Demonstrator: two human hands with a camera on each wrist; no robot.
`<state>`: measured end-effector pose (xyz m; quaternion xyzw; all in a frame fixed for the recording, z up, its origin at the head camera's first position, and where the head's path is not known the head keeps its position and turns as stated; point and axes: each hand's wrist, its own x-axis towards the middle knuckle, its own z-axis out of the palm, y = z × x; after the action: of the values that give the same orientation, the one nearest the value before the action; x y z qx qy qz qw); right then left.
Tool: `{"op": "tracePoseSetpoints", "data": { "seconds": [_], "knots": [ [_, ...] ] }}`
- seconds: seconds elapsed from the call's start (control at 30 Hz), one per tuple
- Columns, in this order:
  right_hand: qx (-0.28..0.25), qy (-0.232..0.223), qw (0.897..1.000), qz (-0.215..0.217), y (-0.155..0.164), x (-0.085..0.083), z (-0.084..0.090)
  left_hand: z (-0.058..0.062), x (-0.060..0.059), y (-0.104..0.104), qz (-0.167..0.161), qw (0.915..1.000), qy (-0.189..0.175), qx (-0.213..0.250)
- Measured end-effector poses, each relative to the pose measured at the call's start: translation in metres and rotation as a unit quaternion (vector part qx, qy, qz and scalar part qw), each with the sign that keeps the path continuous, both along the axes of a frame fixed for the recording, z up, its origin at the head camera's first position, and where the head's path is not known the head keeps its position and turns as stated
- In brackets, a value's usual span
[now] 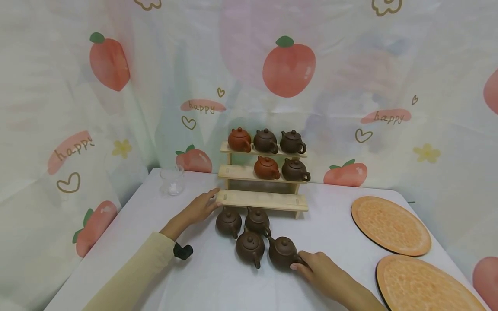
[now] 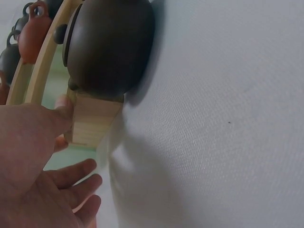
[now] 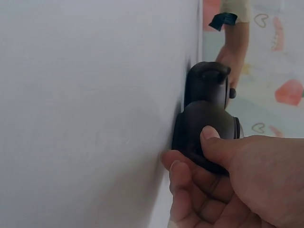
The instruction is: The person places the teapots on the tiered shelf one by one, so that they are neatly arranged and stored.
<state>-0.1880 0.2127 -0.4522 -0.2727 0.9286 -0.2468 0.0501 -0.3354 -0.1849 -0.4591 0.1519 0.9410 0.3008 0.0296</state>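
Observation:
My right hand [image 1: 324, 272] pinches the handle of a dark brown teapot [image 1: 282, 250], thumb on the near side and fingers curled below, as the right wrist view shows. This teapot stands in front of three other dark teapots [image 1: 250, 247] grouped before the stand. My left hand [image 1: 200, 208] is at the left end of the lowest board of a three-tier wooden stand [image 1: 260, 199]. Its thumb and index finger grip that board's end, while the other fingers [image 2: 78, 194] spread apart. One dark teapot [image 2: 111, 47] sits close beside the left thumb.
The top tier bears one reddish teapot [image 1: 238, 139] and two dark ones [image 1: 265, 140]. On the middle tier are a reddish teapot [image 1: 266, 167] and a dark teapot [image 1: 294, 169]. A clear glass vessel [image 1: 172, 181] stands at back left; two round tan mats [image 1: 391, 224] lie at right.

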Motion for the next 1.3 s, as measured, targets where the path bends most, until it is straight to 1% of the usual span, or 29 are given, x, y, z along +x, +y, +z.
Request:
{"op": "tracePoseSetpoints", "data": {
  "seconds": [0.33,0.43,0.67,0.83,1.07,1.3],
  "knots": [
    [-0.02,0.009,1.0,0.015,0.007,-0.003,-0.002,0.0,0.001,0.0,0.002,1.0,-0.003,-0.001],
    [-0.026,0.007,1.0,0.013,0.008,-0.005,-0.002,0.001,0.001,0.0,0.003,1.0,-0.005,-0.001],
    [-0.029,0.011,1.0,0.0,0.009,-0.011,0.001,0.001,0.0,-0.001,0.002,1.0,0.001,-0.001],
    [-0.042,0.022,0.999,-0.001,0.009,-0.014,0.008,0.001,0.001,-0.001,0.003,1.0,0.0,0.002],
    [-0.056,0.036,0.998,0.011,0.005,-0.021,0.02,0.0,0.0,-0.001,0.001,1.0,-0.002,0.002],
    [-0.058,0.024,0.998,0.02,-0.002,-0.033,0.039,0.001,0.001,-0.001,-0.003,1.0,0.001,0.002]
  ]
}}
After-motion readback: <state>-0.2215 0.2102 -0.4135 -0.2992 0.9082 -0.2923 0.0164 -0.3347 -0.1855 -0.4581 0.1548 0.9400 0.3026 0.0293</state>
